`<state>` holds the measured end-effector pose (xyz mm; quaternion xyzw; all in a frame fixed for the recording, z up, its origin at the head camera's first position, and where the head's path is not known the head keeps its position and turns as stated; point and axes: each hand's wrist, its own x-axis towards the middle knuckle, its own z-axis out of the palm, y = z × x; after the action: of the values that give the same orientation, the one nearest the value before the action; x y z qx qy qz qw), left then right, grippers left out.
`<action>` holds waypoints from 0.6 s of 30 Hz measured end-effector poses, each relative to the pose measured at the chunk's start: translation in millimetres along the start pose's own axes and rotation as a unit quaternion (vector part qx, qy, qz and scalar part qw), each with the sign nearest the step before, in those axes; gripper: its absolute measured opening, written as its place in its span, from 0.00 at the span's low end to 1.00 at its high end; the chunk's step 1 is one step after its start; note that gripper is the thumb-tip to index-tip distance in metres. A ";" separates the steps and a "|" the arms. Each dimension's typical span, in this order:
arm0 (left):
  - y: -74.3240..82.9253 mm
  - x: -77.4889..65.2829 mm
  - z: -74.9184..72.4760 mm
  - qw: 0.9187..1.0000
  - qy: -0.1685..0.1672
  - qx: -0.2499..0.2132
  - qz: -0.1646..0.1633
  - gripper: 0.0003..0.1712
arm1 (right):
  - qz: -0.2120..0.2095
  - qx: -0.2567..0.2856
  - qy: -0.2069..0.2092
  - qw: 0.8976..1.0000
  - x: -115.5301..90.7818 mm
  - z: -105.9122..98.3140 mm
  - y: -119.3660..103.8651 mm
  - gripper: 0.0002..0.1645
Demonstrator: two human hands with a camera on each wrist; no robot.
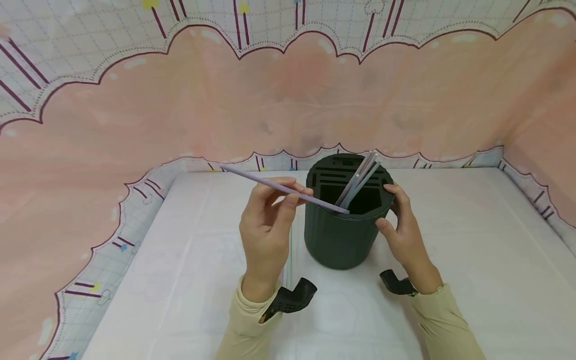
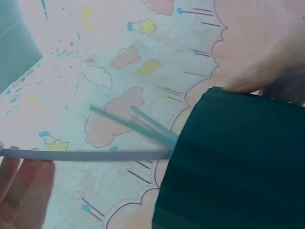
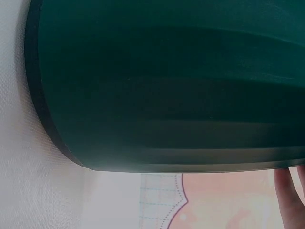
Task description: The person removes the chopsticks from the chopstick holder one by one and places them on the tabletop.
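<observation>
The left hand (image 1: 267, 220) pinches one purple stick (image 1: 276, 186), tip over one green pot (image 1: 339, 240). The right hand (image 1: 402, 235) grips the pot, in from the tabletop's (image 1: 180, 280) back edge. Inside, bunched sticks (image 1: 358, 180) are hard to count.

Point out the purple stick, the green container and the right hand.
Purple stick (image 2: 90, 155): left wrist view, middle of its visible length.
Green container (image 1: 338, 240): head view, front wall.
Right hand (image 1: 407, 237): head view, between thumb and wrist.
</observation>
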<state>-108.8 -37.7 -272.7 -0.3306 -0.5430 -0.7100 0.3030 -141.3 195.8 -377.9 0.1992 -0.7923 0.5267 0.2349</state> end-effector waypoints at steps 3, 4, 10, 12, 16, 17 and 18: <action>4.9 2.4 -2.8 0.999 0.029 -0.025 0.004 0.12 | 0.002 -0.001 -0.002 1.000 -1.2 -0.6 0.6 0.42; 5.8 3.1 -4.2 0.999 0.039 -0.027 0.007 0.12 | 0.004 -0.003 -0.002 1.000 -1.5 -0.5 1.1 0.42; 6.3 6.1 -15.0 0.994 0.102 -0.018 0.043 0.12 | -0.001 -0.007 -0.001 1.000 -2.8 0.4 4.2 0.42; 5.5 6.5 -19.0 0.992 0.117 -0.014 0.053 0.13 | -0.004 -0.008 -0.002 1.000 -3.0 1.2 4.6 0.41; 4.6 6.8 -25.4 0.991 0.124 -0.016 0.047 0.13 | -0.003 -0.012 -0.001 1.000 -3.6 2.7 5.4 0.41; 4.5 6.7 -26.8 0.992 0.122 -0.016 0.042 0.13 | -0.003 -0.011 -0.001 1.000 -3.8 3.1 5.6 0.41; 4.3 6.4 -28.1 0.992 0.118 -0.014 0.035 0.13 | -0.003 -0.011 0.000 1.000 -4.1 3.3 5.9 0.42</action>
<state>-113.2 -66.5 -270.6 -0.2670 -0.4815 -0.7407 0.3850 -141.9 195.2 -385.7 0.1990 -0.7976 0.5170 0.2387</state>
